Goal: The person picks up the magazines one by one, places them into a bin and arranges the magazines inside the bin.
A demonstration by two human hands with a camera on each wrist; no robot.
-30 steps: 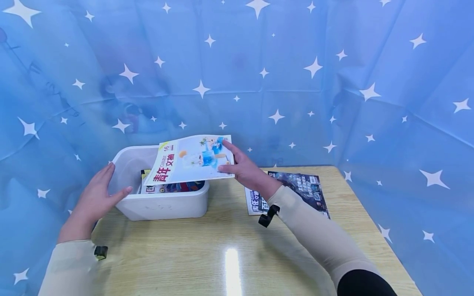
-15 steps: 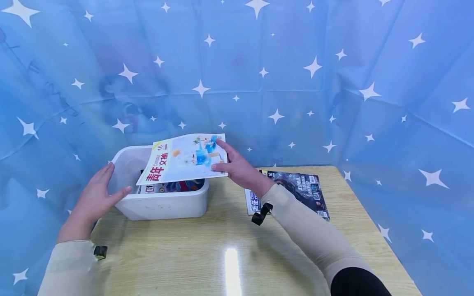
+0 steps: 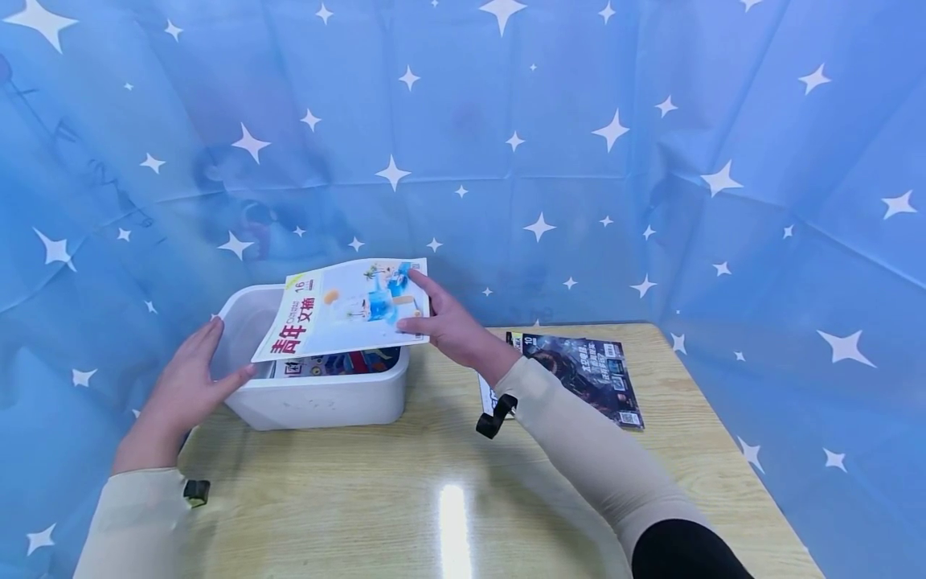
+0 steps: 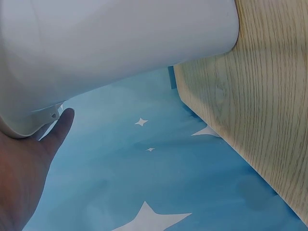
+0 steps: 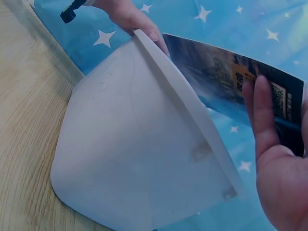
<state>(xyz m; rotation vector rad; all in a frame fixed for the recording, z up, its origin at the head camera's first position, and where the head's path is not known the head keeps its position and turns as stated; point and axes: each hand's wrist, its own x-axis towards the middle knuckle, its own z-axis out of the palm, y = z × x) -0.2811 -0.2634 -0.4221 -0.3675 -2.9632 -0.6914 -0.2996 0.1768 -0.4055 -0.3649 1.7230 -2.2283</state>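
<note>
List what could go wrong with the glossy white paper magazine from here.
The glossy white paper magazine might droop or slip, since the right grip holds only one end. In the head view, that end juts past the white rectangular plastic bin, so it could catch there if lowered. Its opposite corner appears close to the left grip and might bump it.

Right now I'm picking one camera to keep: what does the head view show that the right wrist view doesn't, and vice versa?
Only the head view: the white front cover of the held magazine, other magazines lying on the table, and a printed cover inside the tub.
Only the right wrist view: the held magazine's dark back.
Both: the right hand gripping that magazine, the left hand at the tub's rim, the table and the starry cloth.
</note>
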